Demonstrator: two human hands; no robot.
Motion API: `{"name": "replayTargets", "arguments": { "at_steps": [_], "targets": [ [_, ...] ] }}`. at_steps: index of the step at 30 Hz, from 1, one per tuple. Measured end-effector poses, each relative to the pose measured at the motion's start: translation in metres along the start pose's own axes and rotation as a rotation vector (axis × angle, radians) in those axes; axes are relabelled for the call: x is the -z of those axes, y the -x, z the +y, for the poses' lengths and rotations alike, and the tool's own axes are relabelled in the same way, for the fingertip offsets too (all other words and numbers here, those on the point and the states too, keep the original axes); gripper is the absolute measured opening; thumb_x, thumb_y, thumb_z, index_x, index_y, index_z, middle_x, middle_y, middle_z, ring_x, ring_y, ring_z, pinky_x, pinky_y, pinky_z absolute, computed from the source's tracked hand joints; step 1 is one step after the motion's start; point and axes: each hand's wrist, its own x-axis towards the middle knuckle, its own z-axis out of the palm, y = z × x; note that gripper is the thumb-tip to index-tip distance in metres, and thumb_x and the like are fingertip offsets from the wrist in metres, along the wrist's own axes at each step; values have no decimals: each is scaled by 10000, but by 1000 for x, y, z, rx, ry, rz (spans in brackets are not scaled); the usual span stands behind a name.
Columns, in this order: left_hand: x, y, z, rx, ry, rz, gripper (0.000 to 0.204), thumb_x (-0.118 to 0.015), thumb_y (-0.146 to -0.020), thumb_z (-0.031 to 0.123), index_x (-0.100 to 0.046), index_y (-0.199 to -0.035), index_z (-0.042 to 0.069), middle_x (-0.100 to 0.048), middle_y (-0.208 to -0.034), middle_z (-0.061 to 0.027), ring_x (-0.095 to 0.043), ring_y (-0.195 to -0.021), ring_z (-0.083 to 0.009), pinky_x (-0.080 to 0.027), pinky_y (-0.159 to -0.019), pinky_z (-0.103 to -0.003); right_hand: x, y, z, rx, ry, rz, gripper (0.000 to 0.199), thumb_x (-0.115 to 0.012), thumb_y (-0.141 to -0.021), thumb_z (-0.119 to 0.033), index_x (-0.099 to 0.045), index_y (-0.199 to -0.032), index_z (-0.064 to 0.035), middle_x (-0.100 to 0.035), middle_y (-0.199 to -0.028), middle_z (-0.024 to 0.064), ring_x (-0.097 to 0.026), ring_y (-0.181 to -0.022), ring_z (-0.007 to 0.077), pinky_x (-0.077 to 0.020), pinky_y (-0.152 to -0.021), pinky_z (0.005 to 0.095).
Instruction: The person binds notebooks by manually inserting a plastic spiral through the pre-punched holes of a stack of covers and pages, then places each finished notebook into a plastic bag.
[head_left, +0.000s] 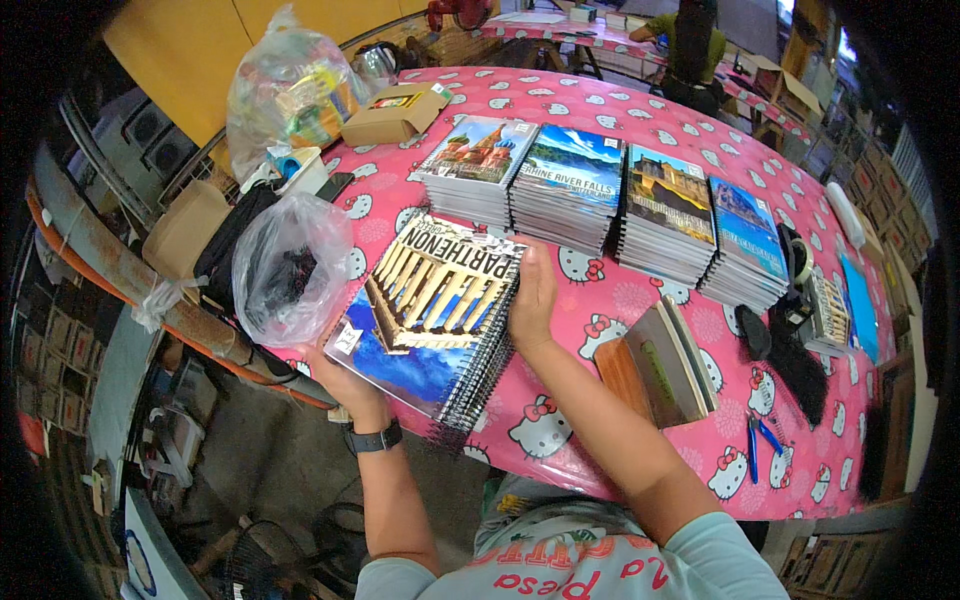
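Observation:
A stack of spiral-bound notebooks [425, 300], the top cover showing columned ruins under a blue sky, is between my hands at the table's near left edge. My left hand [345, 382], below a dark wristwatch, grips its near left corner, the fingers partly hidden beneath. My right hand [533, 300] presses along its right side, by the black wire binding. Behind it stand more notebook stacks in a row: one with colourful domes [480, 152], one with a river [567, 165], one with a castle [668, 200] and one with a blue cover [745, 232].
A clear plastic bag [292, 270] touches the left side. Farther back are a stuffed plastic bag [290, 95] and a cardboard box [395, 113]. Right of my arm lie a grey book-like block [668, 370], a black brush-like thing [798, 375] and blue-handled pliers [762, 445]. A person [690, 45] sits beyond.

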Motion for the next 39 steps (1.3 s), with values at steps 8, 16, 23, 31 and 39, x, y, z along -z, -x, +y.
{"name": "replayTargets", "arguments": {
  "at_steps": [8,16,23,31,39],
  "targets": [
    [88,3,-16,278,-550,-344,265,-553,-832,74,-568,-1079,-20,-625,-991,-67,-577,-852,-131,-449,-770,-265,92,19,34,-21,742,-560,480,-588,-651,61,-533,-1121,-21,-585,-1052,188,-499,-1003,396,-414,-881,434],
    [72,-12,5,219,-920,-808,434,-772,-575,4,-604,-976,-10,-646,-841,-52,-598,-757,-165,-488,-704,-307,57,12,50,-49,722,-540,457,-605,-649,45,-513,-1097,28,-556,-1025,218,-476,-982,390,-400,-868,453],
    [74,-16,-7,76,-1114,-859,505,-836,-518,65,-614,-966,-4,-663,-893,-78,-622,-774,-195,-498,-727,-324,52,-18,73,38,561,-633,475,-587,-648,64,-520,-1114,0,-563,-1021,236,-493,-998,413,-407,-868,442],
    [80,-24,-7,97,-1056,-888,530,-823,-562,73,-582,-1025,-26,-642,-966,-93,-613,-849,-209,-490,-774,-337,73,-9,67,-28,625,-669,443,-565,-643,67,-514,-1076,-7,-559,-1002,219,-517,-978,401,-425,-839,443],
    [89,-18,-15,11,-1060,-820,414,-821,-558,63,-610,-903,-27,-662,-823,-82,-623,-743,-185,-501,-695,-315,53,-16,65,76,464,-614,436,-557,-676,54,-513,-1106,-10,-571,-1031,232,-527,-994,406,-428,-844,440]
  ]
}}
